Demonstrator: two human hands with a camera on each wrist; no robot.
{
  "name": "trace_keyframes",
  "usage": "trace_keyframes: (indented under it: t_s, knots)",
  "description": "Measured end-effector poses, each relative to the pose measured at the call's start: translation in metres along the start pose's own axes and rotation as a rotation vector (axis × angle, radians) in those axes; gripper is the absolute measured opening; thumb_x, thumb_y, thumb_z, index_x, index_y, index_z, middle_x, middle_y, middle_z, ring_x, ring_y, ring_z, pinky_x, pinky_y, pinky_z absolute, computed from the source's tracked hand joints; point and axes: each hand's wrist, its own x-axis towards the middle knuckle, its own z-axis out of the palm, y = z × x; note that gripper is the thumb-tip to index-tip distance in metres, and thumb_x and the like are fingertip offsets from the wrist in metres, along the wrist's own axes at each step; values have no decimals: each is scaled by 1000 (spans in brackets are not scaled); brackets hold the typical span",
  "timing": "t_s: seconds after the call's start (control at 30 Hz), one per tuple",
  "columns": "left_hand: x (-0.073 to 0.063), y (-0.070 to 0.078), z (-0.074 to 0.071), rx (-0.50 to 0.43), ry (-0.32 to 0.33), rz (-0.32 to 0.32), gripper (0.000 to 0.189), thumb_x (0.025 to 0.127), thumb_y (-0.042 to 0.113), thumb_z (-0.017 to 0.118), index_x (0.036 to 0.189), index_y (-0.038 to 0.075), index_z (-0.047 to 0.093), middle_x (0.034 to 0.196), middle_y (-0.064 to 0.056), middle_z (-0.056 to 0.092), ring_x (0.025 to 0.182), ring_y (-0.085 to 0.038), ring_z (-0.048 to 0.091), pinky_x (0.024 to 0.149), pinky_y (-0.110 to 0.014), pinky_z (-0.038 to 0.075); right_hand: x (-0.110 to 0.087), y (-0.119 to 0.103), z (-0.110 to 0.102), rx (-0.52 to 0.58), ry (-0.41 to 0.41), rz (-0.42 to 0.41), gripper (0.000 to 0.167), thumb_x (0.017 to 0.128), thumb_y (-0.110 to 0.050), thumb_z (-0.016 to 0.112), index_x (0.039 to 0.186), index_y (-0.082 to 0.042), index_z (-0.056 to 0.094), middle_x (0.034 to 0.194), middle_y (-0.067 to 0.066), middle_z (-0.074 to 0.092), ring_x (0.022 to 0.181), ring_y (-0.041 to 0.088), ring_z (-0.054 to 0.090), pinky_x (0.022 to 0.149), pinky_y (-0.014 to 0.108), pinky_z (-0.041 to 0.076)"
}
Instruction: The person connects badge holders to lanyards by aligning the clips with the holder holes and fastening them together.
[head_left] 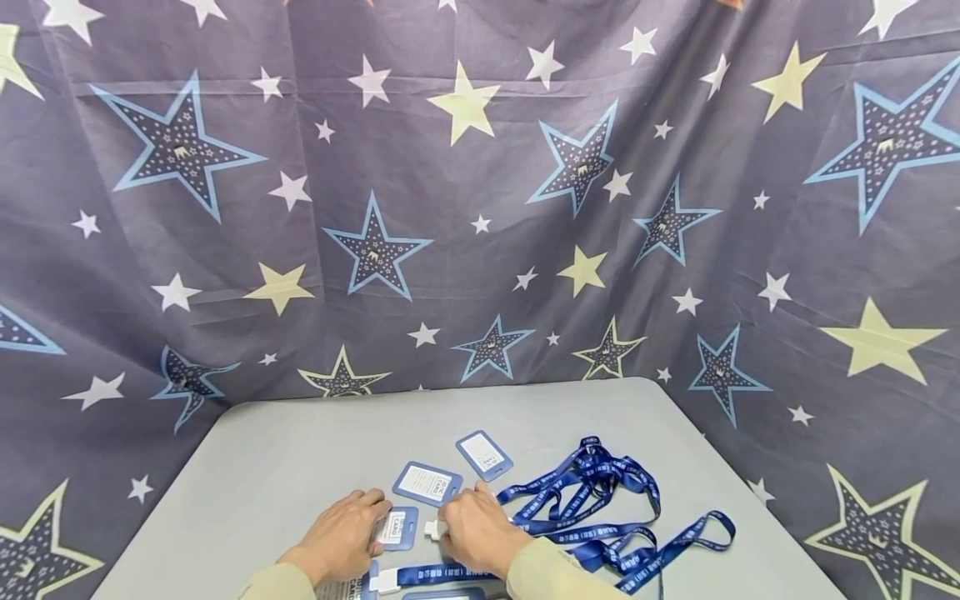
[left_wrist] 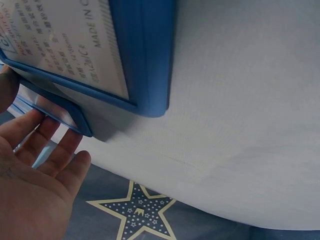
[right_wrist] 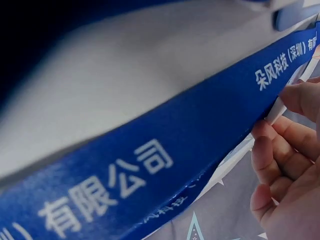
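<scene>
My left hand (head_left: 345,531) pinches a blue-framed card holder (head_left: 406,530) by one side, thumb on one face and fingers on the other, as the left wrist view shows. Facing it, my right hand (head_left: 482,527) grips a blue lanyard (right_wrist: 200,110) close to its white clip (head_left: 432,530). The clip points toward the holder's slotted end, with a small gap between them. Nearer me lies another card holder (left_wrist: 145,60) beside a second white clip (head_left: 386,581) on a blue strap (head_left: 438,574). My right hand hides part of the lanyard it holds.
Two more card holders, one (head_left: 427,483) just beyond my hands and one (head_left: 483,455) farther back, lie on the grey-white table (head_left: 300,450). Tangled blue lanyards (head_left: 592,475) spread over the right side. A star-patterned cloth (head_left: 450,208) hangs behind the table.
</scene>
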Motion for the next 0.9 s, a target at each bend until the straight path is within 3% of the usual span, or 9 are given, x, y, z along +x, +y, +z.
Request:
trace_keyframes:
  t_s: [0.53,0.9]
  knots:
    - [0,4,-4,-5,-31,-30,58,79,21,86,130,1,65,131,-11,62,122,-33,58,110,-53,45,11,-2,4,-22,1,-22,24,81,-28,81,67,-25,62,63,-14,55,64,7,47,69,24,34]
    - [1,3,-3,14,-21,-14,57,80,22,85,129,0,65,129,-11,63,119,-32,59,107,-53,47,23,-11,5,-98,-108,-2,19,84,-32,79,73,-22,68,69,-10,59,67,8,49,74,27,36]
